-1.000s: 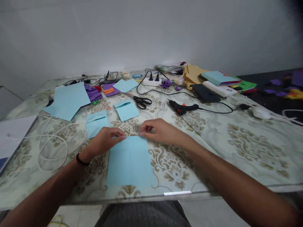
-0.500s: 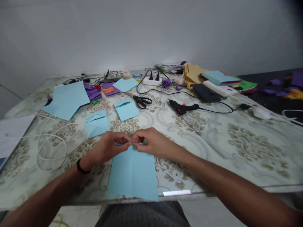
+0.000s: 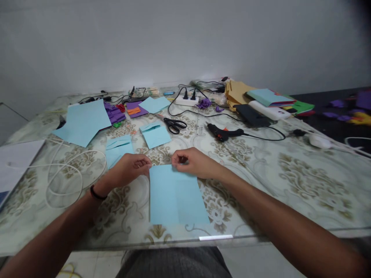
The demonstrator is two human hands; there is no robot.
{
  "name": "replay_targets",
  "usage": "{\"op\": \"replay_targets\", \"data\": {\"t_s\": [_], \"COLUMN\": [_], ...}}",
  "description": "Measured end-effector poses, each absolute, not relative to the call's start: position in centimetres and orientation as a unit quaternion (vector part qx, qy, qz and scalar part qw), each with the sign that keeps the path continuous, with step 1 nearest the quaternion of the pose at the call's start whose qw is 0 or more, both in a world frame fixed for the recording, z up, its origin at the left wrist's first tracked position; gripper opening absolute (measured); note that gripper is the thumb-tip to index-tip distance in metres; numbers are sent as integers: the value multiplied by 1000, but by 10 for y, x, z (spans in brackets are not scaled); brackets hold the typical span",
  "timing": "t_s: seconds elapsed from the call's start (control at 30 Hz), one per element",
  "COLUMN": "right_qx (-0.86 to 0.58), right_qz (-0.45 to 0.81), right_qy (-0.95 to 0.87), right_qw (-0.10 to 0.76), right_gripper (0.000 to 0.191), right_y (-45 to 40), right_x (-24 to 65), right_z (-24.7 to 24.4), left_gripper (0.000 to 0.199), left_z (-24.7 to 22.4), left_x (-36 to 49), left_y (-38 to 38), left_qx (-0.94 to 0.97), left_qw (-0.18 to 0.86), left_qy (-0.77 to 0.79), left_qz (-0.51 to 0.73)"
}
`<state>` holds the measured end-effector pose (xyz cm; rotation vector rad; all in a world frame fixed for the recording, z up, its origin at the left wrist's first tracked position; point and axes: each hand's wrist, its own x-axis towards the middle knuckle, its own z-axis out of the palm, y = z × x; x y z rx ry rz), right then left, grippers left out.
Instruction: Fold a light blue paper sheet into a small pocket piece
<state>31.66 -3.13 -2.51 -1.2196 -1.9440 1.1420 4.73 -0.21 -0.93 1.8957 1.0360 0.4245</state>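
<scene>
A light blue sheet of paper [image 3: 176, 199] with a faint crease down its middle lies in front of me on the patterned tablecloth. My left hand [image 3: 130, 168] pinches its far left corner between thumb and finger. Along the same far edge, nearer the crease, my right hand [image 3: 193, 163] has its fingertips closed on the paper. Just beyond my left hand is a folded light blue paper pocket [image 3: 118, 148], partly covered by that hand. A second light blue pocket [image 3: 155, 135] sits farther back.
Black scissors [image 3: 174, 125] lie behind the pockets, and a black glue gun [image 3: 223, 132] with its cord is to the right. A white power strip [image 3: 187, 101] stands at the back. Loops of white cable [image 3: 81, 185] and larger blue paper [image 3: 84, 119] occupy the left.
The blue sheet has shifted right and away from the table's front edge. My hands, together at the sheet's far edge before, have moved apart, the left one to the corner.
</scene>
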Motion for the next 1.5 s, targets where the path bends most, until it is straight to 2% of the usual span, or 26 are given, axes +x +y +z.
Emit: {"op": "replay_targets", "data": {"t_s": [0.1,0.2,0.3,0.53,0.73,0.93,1.23,1.5], "right_qx": [-458,-459,-462,-444,-446,-448,-448,-426], "right_qz": [445,461,473,500,499,516,511,502], "right_qy": [-708,-685,-672,-680,-656,-637,-634,-680], "right_qw": [303,327,334,301,348,357,369,323], "right_gripper": [11,21,24,19,28,31,24,2], "right_y": [-32,-31,-30,-40,-48,-47,-47,-61], "right_x": [315,317,318,310,305,306,300,283], "right_z": [-27,-27,-27,-21,-16,-18,-21,-25], "left_gripper": [25,37,30,26,33,34,36,11], "left_z": [-14,-20,-24,-8,-3,-10,-12,-1], "left_x": [49,50,51,51,54,48,52,60], "left_y": [-2,-2,-5,-17,-23,-19,-20,-32], "left_qx": [760,729,696,708,747,773,761,838], "left_qw": [448,492,535,459,426,379,435,360], "left_qy": [422,410,402,430,414,424,410,364], "left_qz": [209,242,259,321,300,280,252,187]}}
